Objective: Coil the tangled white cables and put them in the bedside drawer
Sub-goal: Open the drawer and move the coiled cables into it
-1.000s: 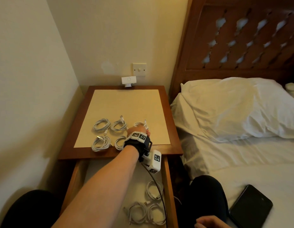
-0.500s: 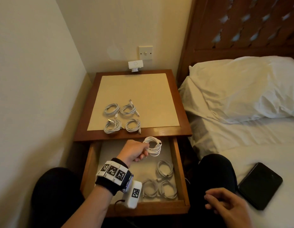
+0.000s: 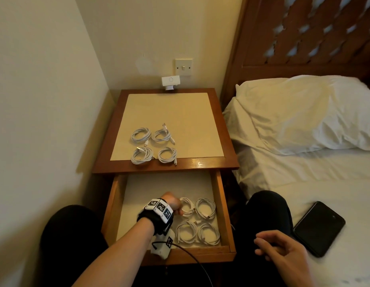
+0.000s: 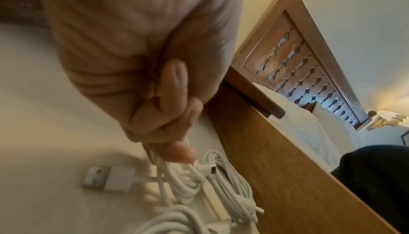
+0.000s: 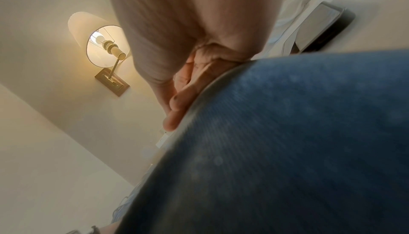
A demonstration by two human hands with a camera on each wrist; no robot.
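The bedside drawer (image 3: 221, 206) is pulled out below the wooden table top (image 3: 200, 164). My left hand (image 3: 173, 205) is down inside it and pinches a coiled white cable (image 3: 188, 207) that rests on the drawer floor; the left wrist view shows the fingers curled round the cable (image 4: 177, 173). Three more coils (image 3: 206, 209) lie in the drawer's right part. Several coiled cables (image 3: 154, 145) sit on the table's cream inlay. My right hand (image 3: 281, 249) rests with loosely curled fingers on my right thigh and holds nothing.
A black phone (image 3: 319, 227) lies on the bed sheet to the right. A pillow (image 3: 300, 112) and carved headboard (image 3: 304, 34) stand beyond. A small white device (image 3: 171, 83) sits at the table's back edge under a wall switch (image 3: 183, 66). A wall closes the left side.
My left hand picked a coil off the table top, carried it toward me and lowered it into the drawer beside the other coils. My right hand has come further into view.
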